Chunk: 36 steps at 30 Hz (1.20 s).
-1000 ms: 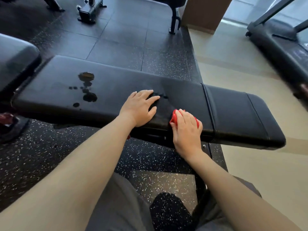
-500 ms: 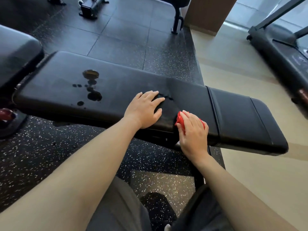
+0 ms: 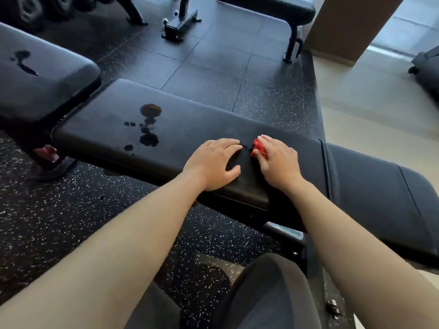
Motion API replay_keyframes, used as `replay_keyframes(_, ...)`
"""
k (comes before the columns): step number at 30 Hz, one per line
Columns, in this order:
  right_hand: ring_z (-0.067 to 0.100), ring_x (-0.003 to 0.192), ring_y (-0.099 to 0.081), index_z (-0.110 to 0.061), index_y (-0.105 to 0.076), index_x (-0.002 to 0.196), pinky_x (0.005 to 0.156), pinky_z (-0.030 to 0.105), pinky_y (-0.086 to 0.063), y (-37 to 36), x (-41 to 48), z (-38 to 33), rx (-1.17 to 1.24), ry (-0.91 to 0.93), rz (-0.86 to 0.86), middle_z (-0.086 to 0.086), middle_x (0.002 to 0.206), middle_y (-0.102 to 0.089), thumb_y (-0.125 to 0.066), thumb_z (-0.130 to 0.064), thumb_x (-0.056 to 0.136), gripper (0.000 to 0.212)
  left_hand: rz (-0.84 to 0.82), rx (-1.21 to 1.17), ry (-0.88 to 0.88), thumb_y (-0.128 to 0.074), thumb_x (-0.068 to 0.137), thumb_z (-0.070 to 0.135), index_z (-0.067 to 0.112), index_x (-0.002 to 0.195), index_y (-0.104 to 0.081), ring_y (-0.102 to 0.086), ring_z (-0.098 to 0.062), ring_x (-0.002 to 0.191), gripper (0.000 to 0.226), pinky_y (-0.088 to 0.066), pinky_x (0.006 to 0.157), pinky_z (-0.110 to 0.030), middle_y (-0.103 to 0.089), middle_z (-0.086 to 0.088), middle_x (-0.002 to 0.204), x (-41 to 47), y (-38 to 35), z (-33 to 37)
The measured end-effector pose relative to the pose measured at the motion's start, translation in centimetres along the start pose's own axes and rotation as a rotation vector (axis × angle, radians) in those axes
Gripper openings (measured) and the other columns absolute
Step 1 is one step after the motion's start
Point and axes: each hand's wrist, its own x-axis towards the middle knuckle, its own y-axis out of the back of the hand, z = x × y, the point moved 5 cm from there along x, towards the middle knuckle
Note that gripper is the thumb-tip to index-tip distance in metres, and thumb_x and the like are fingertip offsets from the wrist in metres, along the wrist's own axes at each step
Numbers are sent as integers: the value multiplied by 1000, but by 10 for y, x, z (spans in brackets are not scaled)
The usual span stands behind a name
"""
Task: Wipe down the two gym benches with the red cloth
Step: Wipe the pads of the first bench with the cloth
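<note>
Both hands rest on the near bench (image 3: 190,129), cloth (image 3: 259,148) rightward.

Most of red cloth (image 3: 259,148) beneath right hand (image 3: 279,161)

black speckled rubber floor (image 3: 71,222) meets pale daylit tile (image 3: 370,110) beside a brown pillar (image 3: 351,24).

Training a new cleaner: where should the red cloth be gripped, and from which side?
Grip the red cloth over its bunched middle, from above, palm down, as the right hand does. It lies wadded on the bench pad, so probably only its top is free, and a top grip lets you press.
</note>
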Motion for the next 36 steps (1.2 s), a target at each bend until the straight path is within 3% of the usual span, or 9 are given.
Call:
replay_keyframes(10,13,136,-33,-24,-44,137,105,37,-23,0,-42,0,56,55,-21,-4,147,-39,-49,-36,94,45,-43,44,10,-48,92,38,19,143,-37,-28,-13,139,55,-14,114,-29,-32,4,152,-5,2,5)
replay_keyframes(15,14,137,-32,-24,-44,137,105,34,-20,2,-59,-2,70,82,-22,-6,147,-39,-51,-35,94,46,-98,25,7,-49,92,37,16,142,-39,-28,-15,140,54,-19,116,-31,-32,1,151,4,6,3)
replay_keyframes(21,12,139,-26,-28,-42,138,106,34,-18,-2,-32,4,56,64,-55,-10,149,-34,-46,-39,95,45,-93,93,169,-40,95,43,24,146,-28,-13,-13,145,56,-8,117,-37,-20,5,156,6,7,-24)
replay_keyframes(27,13,138,-28,-27,-43,138,107,36,-20,-11,21,11,51,42,-59,-8,149,-35,-46,-38,95,44,-16,54,181,-45,91,44,27,143,-34,-19,-11,142,56,-10,117,-35,-27,8,153,6,6,-25)
replay_keyframes(32,16,132,-38,-25,-48,132,103,38,-26,-14,59,12,53,34,-11,-6,142,-45,-47,-37,94,40,27,16,173,-49,88,45,29,140,-39,-25,-9,139,55,-13,116,-33,-32,10,150,8,8,-27)
replay_keyframes(36,22,117,-49,-23,-55,113,90,40,-34,-15,77,10,41,31,1,-5,119,-57,-44,-37,94,26,48,13,168,-51,87,45,29,139,-41,-27,-10,138,55,-14,116,-33,-34,10,149,8,7,-29)
